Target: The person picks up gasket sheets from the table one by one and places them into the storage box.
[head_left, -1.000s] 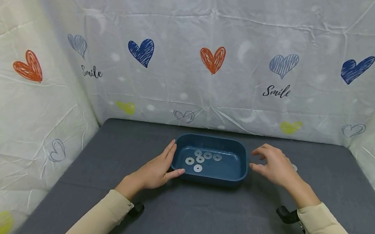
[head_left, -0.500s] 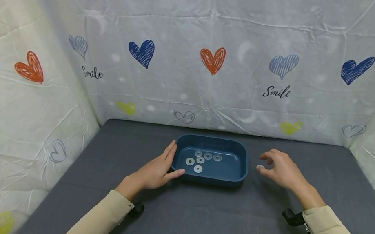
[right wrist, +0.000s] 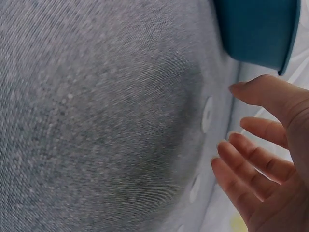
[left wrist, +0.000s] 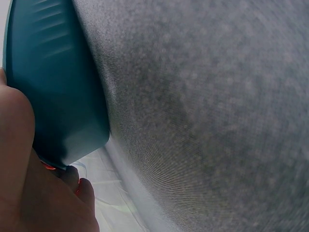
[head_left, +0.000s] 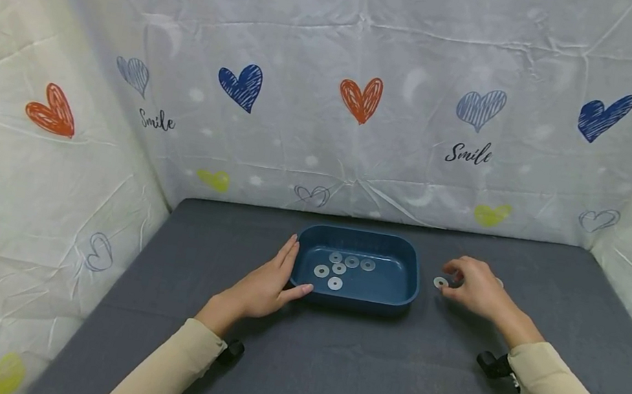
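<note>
Since the earlier frame our right hand (head_left: 473,289) has dropped, fingers loosely open, beside a flat white washer (head_left: 440,283) on the grey desk (head_left: 325,366). Left hand (head_left: 263,286), fingers straight, steadies the blue plastic tray (head_left: 407,289). Risk: thin washer slips from fingertips.

Head view: bright, even, diffuse light; no glare. Soft short shadows under blue tray (head_left: 409,296) and both forearms. Focus sharp centre; backdrop sheet (head_left: 336,75) bows toward left, right edges. Wrist views: dimmer, grey mat (left wrist: 217,121) grainy, blurred near lens; strong fisheye curvature; fingers (right wrist: 251,169) slightly soft.
</note>
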A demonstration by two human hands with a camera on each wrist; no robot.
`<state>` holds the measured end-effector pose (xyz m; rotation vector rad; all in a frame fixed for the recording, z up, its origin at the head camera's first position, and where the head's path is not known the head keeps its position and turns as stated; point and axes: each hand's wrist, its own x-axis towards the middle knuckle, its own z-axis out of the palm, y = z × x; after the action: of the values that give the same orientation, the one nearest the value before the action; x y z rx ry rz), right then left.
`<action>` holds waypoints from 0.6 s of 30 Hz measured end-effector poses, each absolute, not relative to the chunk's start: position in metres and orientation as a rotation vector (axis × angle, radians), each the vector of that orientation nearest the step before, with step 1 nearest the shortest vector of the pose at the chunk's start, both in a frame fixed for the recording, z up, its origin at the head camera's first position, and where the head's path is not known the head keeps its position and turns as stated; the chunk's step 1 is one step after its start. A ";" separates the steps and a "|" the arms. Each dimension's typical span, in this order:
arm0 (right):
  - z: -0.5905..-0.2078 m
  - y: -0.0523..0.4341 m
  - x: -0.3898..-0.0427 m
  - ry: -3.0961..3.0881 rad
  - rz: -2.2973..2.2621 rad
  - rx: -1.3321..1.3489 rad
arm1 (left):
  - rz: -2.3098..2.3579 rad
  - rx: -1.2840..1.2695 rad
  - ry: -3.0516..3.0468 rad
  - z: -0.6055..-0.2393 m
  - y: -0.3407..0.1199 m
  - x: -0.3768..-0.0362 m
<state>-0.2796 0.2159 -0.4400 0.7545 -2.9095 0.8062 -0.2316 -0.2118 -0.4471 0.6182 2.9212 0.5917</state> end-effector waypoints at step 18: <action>-0.454 0.216 -0.299 -2.992 0.777 0.676 | 0.583 0.613 2.917 -0.449 -0.212 -0.232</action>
<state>-0.2986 0.2157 -0.4536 0.6764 -2.9915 0.7772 -0.2318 -0.2120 -0.4485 0.6125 2.9172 0.5828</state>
